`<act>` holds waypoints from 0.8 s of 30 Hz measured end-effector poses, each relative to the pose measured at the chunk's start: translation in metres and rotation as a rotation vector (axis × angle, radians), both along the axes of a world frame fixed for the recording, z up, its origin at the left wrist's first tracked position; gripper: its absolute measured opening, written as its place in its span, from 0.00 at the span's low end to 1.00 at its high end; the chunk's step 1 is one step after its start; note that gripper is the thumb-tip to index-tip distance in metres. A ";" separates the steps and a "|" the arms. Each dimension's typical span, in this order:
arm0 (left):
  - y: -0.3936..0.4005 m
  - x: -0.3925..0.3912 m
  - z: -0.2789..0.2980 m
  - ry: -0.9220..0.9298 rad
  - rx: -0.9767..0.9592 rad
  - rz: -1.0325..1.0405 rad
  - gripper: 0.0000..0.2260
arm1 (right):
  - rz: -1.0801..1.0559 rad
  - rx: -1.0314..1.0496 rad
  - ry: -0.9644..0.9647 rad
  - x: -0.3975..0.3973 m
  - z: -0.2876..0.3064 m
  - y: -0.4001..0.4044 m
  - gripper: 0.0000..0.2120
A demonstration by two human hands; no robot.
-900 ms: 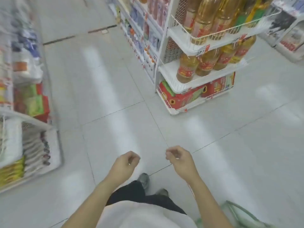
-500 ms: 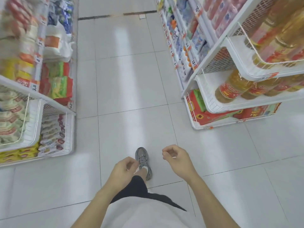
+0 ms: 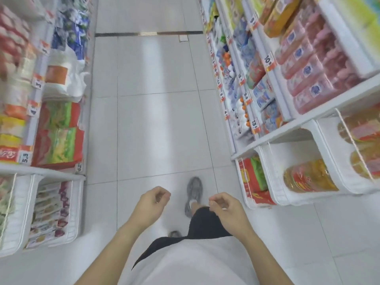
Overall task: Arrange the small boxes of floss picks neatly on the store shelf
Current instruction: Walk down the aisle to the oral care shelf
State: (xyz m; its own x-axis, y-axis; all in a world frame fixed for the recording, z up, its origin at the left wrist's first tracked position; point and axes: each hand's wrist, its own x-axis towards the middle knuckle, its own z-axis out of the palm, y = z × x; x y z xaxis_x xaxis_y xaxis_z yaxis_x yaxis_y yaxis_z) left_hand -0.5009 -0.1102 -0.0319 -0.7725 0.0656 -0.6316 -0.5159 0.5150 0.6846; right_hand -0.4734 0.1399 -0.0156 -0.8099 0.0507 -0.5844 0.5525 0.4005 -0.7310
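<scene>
Two runs of white store shelving flank a narrow aisle of pale glossy floor tiles point(image 3: 156, 124), with a dark seam crossing the floor farther down. The left shelves point(image 3: 41, 171) carry red-and-green snack bags point(image 3: 57, 145) and a white sack with an orange label point(image 3: 61, 79); the right shelves point(image 3: 287, 130) hold pink wrapped packs point(image 3: 316, 79) above and bottles of amber oil point(image 3: 308, 179) in low white bins. The person stands mid-aisle in a white top and black shorts, one grey sneaker point(image 3: 194, 194) set forward on the tiles. Both forearms reach forward at waist height. The left hand point(image 3: 151, 204) has its fingers loosely curled with thumb close to the fingertips, and nothing shows in its grip. The right hand point(image 3: 225, 208) is likewise loosely curled over the black shorts, its grip holding nothing I can make out. The small boxes of floss picks cannot be picked out among the blurred goods, so I cannot tell their place or which way they lie.
</scene>
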 end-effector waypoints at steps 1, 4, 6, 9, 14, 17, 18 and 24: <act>0.000 -0.028 -0.002 -0.006 0.000 0.000 0.06 | 0.002 -0.004 0.001 -0.027 -0.002 0.000 0.03; 0.003 -0.115 -0.007 -0.015 -0.018 0.006 0.06 | 0.004 -0.024 0.010 -0.116 -0.017 0.003 0.03; 0.004 -0.173 -0.003 -0.020 -0.042 0.019 0.06 | 0.032 -0.048 -0.002 -0.182 -0.024 0.003 0.03; -0.001 -0.251 0.007 -0.040 -0.067 0.052 0.06 | 0.084 -0.050 -0.005 -0.280 -0.021 -0.004 0.04; -0.018 -0.375 0.014 -0.046 -0.113 0.088 0.07 | 0.155 -0.075 0.015 -0.452 -0.014 -0.024 0.03; -0.035 -0.455 0.009 -0.046 -0.143 0.087 0.07 | 0.210 -0.064 0.046 -0.554 -0.017 -0.045 0.03; -0.041 -0.485 0.006 -0.041 -0.144 0.084 0.07 | 0.223 -0.061 0.053 -0.588 -0.019 -0.054 0.02; -0.094 -0.685 -0.001 0.011 -0.149 0.044 0.07 | 0.249 -0.023 0.059 -0.779 -0.019 -0.111 0.04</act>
State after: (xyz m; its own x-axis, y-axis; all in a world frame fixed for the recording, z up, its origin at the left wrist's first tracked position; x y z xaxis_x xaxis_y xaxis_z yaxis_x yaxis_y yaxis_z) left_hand -1.1859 -0.2040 -0.0325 -0.7798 -0.0621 -0.6230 -0.5327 0.5888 0.6080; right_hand -1.2523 0.0289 -0.0343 -0.8283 -0.1672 -0.5348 0.3953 0.5021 -0.7692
